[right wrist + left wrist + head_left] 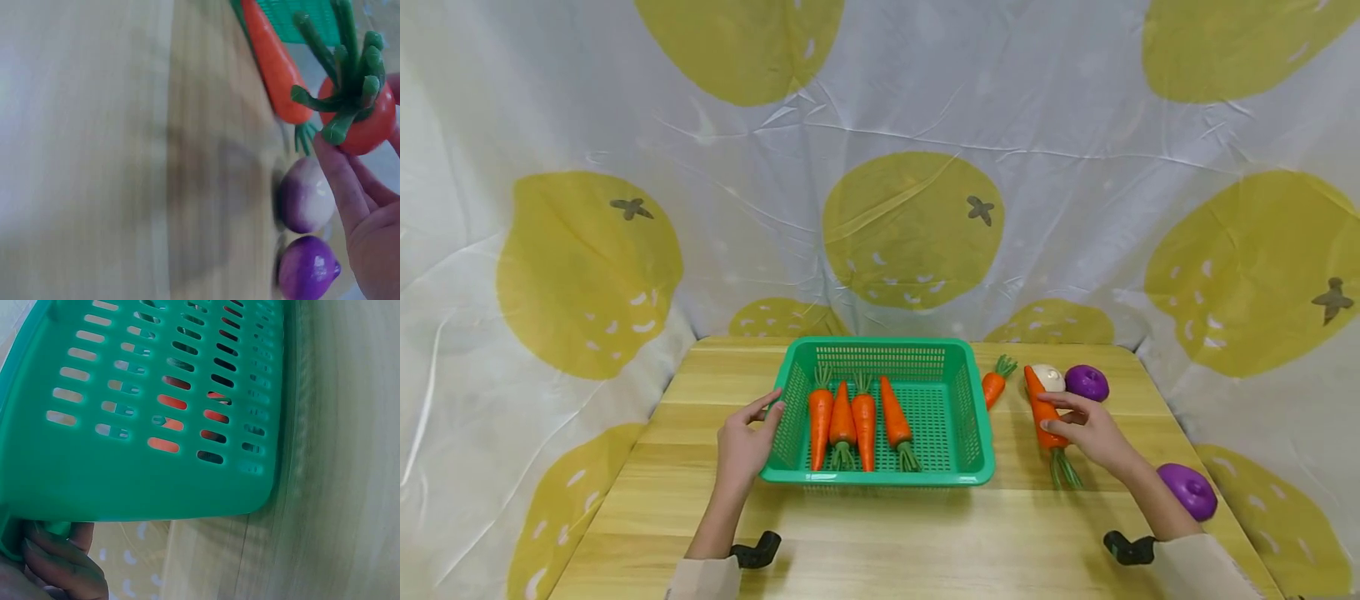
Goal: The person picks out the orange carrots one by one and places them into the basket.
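The left hand grips the left rim of a green plastic basket, fingers curled at its edge in the left wrist view. Inside the basket lie several orange carrots with green stems, their tips pointing in alternating directions. To the right of the basket, the right hand holds another carrot between thumb and fingers. Its stem end points toward the person. Seen from the right wrist, this carrot's cut green stems face the camera, and it appears raised off the table.
One loose carrot lies against the basket's right side. Beyond the right hand sit a white-and-purple turnip and a round purple vegetable. Another purple one lies near the wooden table's right edge. A lemon-print cloth hangs behind.
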Demonstrator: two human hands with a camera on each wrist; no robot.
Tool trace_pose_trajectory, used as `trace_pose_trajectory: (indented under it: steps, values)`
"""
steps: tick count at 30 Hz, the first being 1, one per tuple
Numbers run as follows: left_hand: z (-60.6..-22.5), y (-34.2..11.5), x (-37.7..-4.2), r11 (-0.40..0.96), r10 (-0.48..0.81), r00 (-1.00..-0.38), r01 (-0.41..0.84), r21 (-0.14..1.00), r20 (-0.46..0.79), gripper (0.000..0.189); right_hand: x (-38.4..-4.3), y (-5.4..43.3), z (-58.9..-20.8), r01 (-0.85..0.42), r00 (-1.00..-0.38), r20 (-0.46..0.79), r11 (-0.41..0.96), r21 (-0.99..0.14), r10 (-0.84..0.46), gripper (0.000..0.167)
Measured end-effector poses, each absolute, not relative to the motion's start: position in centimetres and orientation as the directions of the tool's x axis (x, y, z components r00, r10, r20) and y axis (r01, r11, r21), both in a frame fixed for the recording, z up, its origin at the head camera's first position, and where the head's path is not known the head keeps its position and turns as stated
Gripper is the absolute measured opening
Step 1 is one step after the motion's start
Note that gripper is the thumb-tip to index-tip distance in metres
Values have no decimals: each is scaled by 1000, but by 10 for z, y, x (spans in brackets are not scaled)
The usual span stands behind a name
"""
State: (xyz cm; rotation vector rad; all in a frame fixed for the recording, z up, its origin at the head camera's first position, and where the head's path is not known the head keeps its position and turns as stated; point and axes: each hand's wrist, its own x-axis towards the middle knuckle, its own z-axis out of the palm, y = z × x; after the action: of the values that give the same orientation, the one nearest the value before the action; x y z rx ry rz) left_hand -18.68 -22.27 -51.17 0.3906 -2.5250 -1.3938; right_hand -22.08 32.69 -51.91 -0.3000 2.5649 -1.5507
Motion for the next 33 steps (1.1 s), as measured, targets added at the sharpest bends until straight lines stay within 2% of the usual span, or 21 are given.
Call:
trace_pose_trajectory:
  steps: [7,19,33]
  values:
    - [-511,-222,-185,502,-328,-943,-123,856,57,34,-223,315,-505,-76,-985,12,370,-926,-173,52]
    - [-512,-221,-185,476,-330,-942,-112,872,59,33,-229,275,-479,-114,-973,48,292,-950,-225,50]
    - [-511,-222,-187,473,-322,-946,-116,874,48,35,-238,225,-465,-134,-957,55,266,-955,-284,49]
